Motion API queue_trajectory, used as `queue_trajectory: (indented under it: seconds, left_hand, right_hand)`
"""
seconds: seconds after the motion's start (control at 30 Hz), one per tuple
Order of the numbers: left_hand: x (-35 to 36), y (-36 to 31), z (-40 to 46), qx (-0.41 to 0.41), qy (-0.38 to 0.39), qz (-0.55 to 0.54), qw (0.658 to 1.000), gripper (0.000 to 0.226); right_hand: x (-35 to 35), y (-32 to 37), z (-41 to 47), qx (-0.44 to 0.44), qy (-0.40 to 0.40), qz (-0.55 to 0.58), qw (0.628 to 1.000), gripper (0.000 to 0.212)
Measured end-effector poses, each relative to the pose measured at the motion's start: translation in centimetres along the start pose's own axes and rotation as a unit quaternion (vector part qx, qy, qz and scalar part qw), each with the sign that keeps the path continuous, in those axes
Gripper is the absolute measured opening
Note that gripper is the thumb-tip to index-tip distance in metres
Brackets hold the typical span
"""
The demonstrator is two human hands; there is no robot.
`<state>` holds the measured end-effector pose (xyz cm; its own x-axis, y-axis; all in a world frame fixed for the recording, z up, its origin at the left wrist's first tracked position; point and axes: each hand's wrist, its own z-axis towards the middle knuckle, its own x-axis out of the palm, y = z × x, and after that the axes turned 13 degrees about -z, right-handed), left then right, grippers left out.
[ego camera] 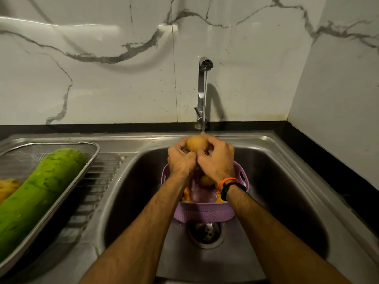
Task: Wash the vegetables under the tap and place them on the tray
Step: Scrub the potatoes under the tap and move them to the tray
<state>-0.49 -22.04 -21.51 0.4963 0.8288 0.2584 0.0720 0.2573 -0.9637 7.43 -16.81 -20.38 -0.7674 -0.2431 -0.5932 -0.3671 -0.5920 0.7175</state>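
The fingers (213, 149) of the right hand (217, 160) curl over a potato (196, 143), and the left hand (180, 159) clasps it from the nine o'clock side with its fingers bent round the lower edge. Both hands hold the potato at the foot of the water stream (204, 99), which falls from the tap (202, 93) at twelve o'clock. Orange and black bands (229, 185) circle the right wrist. Directly beneath the hands a purple basket (205, 210) stands in the sink (287, 191), above the drain (205, 232); another potato (207, 180) and something orange lie inside it. At nine o'clock, on the draining board, a steel tray (90, 162) carries a long green gourd (37, 191), with a yellowish vegetable (8, 188) just beside it at the frame's edge.
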Motion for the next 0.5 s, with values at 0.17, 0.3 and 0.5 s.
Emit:
queue_trajectory:
  seconds: [0.17, 0.3, 0.5]
  left_hand:
    - [0.2, 0.3, -0.3, 0.006, 0.014, 0.006, 1.000, 0.055]
    - [0.0, 0.4, 0.0, 0.007, 0.003, 0.016, 1.000, 0.055]
    - [-0.1, 0.2, 0.1, -0.038, -0.003, -0.028, 0.999, 0.051]
  right_hand:
    - [0.1, -0.1, 0.4, 0.001, 0.041, -0.008, 0.999, 0.050]
    - [0.3, -0.5, 0.5, -0.001, 0.047, 0.004, 0.999, 0.050]
    - [0.8, -1.3, 1.3, 0.063, 0.002, 0.093, 0.994, 0.039]
